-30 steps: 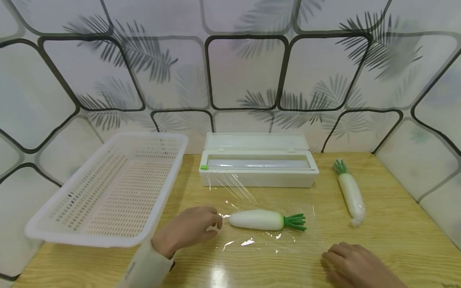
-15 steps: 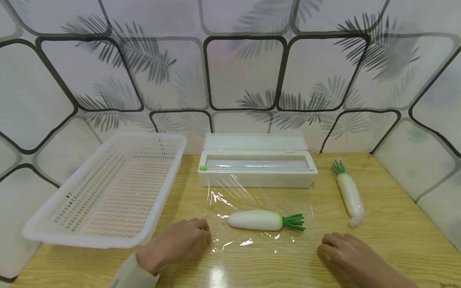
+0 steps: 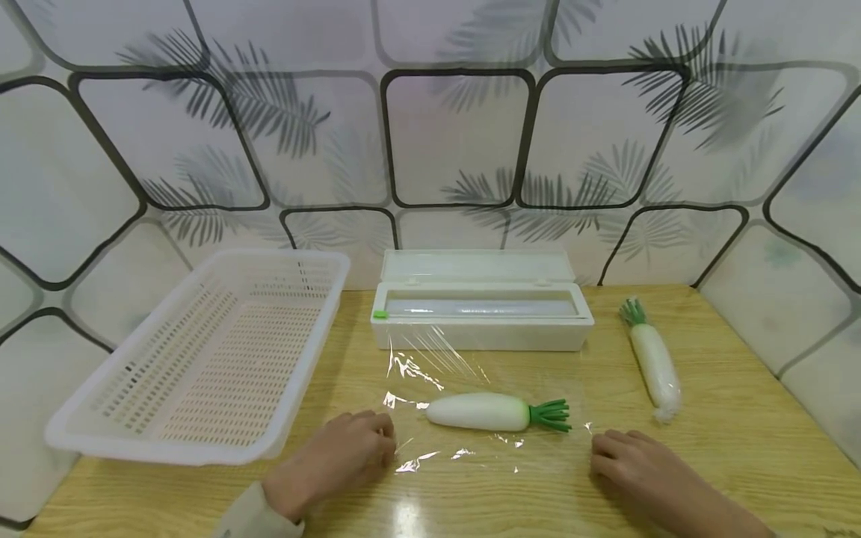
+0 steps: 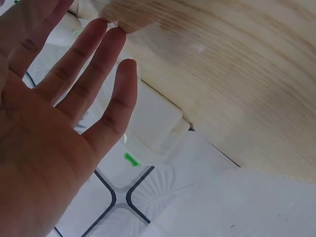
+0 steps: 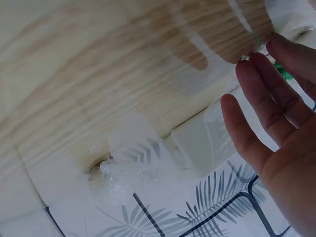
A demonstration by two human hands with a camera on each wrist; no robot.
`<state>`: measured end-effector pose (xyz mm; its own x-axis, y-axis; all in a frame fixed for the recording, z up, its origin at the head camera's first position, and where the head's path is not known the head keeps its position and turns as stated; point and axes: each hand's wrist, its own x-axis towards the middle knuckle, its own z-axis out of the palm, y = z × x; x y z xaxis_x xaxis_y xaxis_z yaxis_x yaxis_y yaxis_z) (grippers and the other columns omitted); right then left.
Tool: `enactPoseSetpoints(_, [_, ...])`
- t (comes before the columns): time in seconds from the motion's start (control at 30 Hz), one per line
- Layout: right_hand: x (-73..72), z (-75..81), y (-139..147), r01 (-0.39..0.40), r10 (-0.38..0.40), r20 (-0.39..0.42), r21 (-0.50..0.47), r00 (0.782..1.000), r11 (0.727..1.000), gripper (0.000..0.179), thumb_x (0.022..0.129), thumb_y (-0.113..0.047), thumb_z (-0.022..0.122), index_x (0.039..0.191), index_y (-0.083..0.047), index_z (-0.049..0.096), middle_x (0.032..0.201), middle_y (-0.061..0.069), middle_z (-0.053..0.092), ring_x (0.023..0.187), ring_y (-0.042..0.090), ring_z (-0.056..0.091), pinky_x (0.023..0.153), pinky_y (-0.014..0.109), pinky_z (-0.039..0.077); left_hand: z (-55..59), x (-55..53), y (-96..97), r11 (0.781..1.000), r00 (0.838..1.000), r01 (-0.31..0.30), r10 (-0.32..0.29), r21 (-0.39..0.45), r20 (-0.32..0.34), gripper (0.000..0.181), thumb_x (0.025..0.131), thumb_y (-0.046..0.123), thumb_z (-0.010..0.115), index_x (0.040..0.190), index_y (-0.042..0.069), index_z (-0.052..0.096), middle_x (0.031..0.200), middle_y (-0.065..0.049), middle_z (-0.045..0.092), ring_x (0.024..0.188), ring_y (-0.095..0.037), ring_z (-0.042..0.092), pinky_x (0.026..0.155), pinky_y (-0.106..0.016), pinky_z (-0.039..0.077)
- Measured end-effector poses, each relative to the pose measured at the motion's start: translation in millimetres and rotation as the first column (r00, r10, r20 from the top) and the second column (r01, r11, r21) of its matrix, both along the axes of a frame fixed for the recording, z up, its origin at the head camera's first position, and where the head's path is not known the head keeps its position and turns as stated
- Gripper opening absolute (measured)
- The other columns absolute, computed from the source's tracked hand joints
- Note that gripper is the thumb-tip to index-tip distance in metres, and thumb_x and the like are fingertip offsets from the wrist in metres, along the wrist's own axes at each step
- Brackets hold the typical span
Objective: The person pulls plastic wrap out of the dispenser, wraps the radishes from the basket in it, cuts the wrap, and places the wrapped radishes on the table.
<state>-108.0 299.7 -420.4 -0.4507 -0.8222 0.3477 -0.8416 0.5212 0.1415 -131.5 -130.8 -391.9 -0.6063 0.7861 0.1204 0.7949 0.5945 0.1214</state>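
A white radish (image 3: pixel 477 412) with short green stalks lies sideways on a clear sheet of cling film (image 3: pixel 437 359). The film runs forward from a white cling film box (image 3: pixel 480 338) with its lid raised. My left hand (image 3: pixel 336 456) rests at the film's near left side. My right hand (image 3: pixel 639 467) rests at its near right side. In the left wrist view the fingers (image 4: pixel 103 54) are loosely extended, tips at the tabletop. The right wrist view shows likewise relaxed fingers (image 5: pixel 264 98), tips down at the film. Both thumbs are largely hidden.
A white slotted plastic basket (image 3: pixel 161 451) stands at the left. At the right lies a second radish (image 3: pixel 655 366), wrapped in film with a bunched end. The wooden table (image 3: pixel 753 448) meets a patterned wall (image 3: pixel 464 134) behind the box.
My left hand has drawn back from the radish's tip toward the near left. My right hand has shifted slightly forward and left. Glints on the film have changed; the radish lies still.
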Motion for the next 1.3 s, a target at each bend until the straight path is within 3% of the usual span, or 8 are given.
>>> enactPoseSetpoints(0.07, [-1.1, -1.8, -1.3, -0.006, 0.006, -0.023, -0.002, 1.000, 1.000, 0.011, 0.086, -0.008, 0.063, 0.078, -0.016, 0.064, 0.086, -0.004, 0.055, 0.075, 0.012, 0.058, 0.059, 0.028, 0.051, -1.2, 0.9, 0.1, 1.000, 1.000, -0.008, 0.008, -0.003, -0.010, 0.014, 0.077, 0.018, 0.086, 0.079, 0.026, 0.075, 0.089, 0.014, 0.060, 0.083, -0.006, 0.057, 0.066, -0.023, 0.046])
enactPoseSetpoints(0.17, [-1.9, -5.0, -3.5, -0.012, 0.012, -0.052, -0.007, 0.999, 1.000, 0.039, 0.108, -0.013, 0.038, 0.078, -0.013, 0.063, 0.085, -0.002, 0.055, 0.074, 0.014, 0.059, 0.058, 0.028, 0.050, -3.2, 2.7, -0.2, 1.000, 1.000, -0.019, 0.019, -0.006, -0.024, 0.011, 0.077, 0.021, 0.085, 0.079, 0.027, 0.076, 0.089, 0.014, 0.060, 0.084, -0.007, 0.056, 0.066, -0.022, 0.045])
enactPoseSetpoints(0.27, [-1.6, -7.4, -5.2, -0.005, 0.004, -0.080, -0.004, 0.997, 1.000, 0.066, 0.112, -0.021, 0.006, 0.080, -0.010, 0.063, 0.085, 0.000, 0.058, 0.073, 0.016, 0.061, 0.056, 0.028, 0.051, -4.5, 3.8, 0.3, 0.999, 0.999, -0.029, 0.028, -0.019, -0.035, 0.008, 0.079, 0.023, 0.083, 0.079, 0.027, 0.076, 0.090, 0.013, 0.060, 0.085, -0.008, 0.055, 0.066, -0.022, 0.044])
enactPoseSetpoints(0.47, [0.1, -7.0, -3.8, 0.010, -0.009, -0.058, 0.016, 0.998, 1.000, 0.066, 0.110, -0.020, 0.003, 0.087, -0.007, 0.062, 0.090, 0.007, 0.063, 0.076, 0.020, 0.064, 0.057, 0.031, 0.053, -4.6, 4.5, 2.4, 0.998, 0.998, -0.028, 0.025, -0.060, -0.056, 0.014, 0.081, 0.019, 0.081, 0.076, 0.023, 0.069, 0.092, 0.010, 0.057, 0.084, -0.009, 0.053, 0.064, -0.021, 0.044])
enactPoseSetpoints(0.63, [1.1, -5.9, 0.8, 0.043, -0.043, 0.016, 0.023, 0.999, 0.999, 0.065, 0.107, -0.025, 0.001, 0.092, -0.008, 0.063, 0.093, 0.007, 0.065, 0.081, 0.021, 0.065, 0.061, 0.034, 0.056, -3.3, 2.8, -0.5, 1.000, 1.000, -0.009, 0.009, -0.005, 0.024, 0.016, 0.084, 0.012, 0.079, 0.079, 0.019, 0.066, 0.089, 0.011, 0.058, 0.082, -0.008, 0.054, 0.066, -0.022, 0.048])
enactPoseSetpoints(0.83, [-1.8, -4.2, 4.3, 0.036, -0.036, 0.056, -0.002, 0.998, 0.999, 0.062, 0.109, -0.032, 0.009, 0.088, -0.015, 0.064, 0.092, -0.001, 0.061, 0.080, 0.016, 0.062, 0.063, 0.032, 0.055, -2.2, 1.2, -3.3, 0.999, 0.999, 0.003, -0.005, 0.033, 0.045, 0.017, 0.085, 0.008, 0.079, 0.080, 0.017, 0.065, 0.088, 0.010, 0.059, 0.082, -0.009, 0.056, 0.066, -0.023, 0.049])
enactPoseSetpoints(1.17, [-5.7, -6.2, -3.0, -0.036, 0.031, -0.124, -0.034, 0.992, 0.999, 0.060, 0.113, -0.020, 0.011, 0.081, -0.011, 0.061, 0.084, -0.001, 0.059, 0.074, 0.015, 0.061, 0.058, 0.028, 0.050, -2.9, 0.6, -1.4, 0.999, 1.000, 0.010, -0.011, 0.037, 0.018, 0.020, 0.081, 0.008, 0.080, 0.078, 0.020, 0.065, 0.085, 0.012, 0.054, 0.079, -0.008, 0.051, 0.063, -0.020, 0.044])
enactPoseSetpoints(1.3, [-2.7, -4.6, -1.3, 0.000, -0.003, -0.112, -0.029, 0.994, 1.000, 0.059, 0.112, -0.020, 0.010, 0.088, -0.009, 0.062, 0.087, 0.003, 0.063, 0.076, 0.018, 0.062, 0.061, 0.032, 0.054, -3.7, 0.4, 0.2, 1.000, 1.000, 0.004, -0.004, 0.025, 0.003, 0.018, 0.083, 0.009, 0.080, 0.077, 0.020, 0.067, 0.085, 0.011, 0.056, 0.078, -0.008, 0.051, 0.064, -0.021, 0.045])
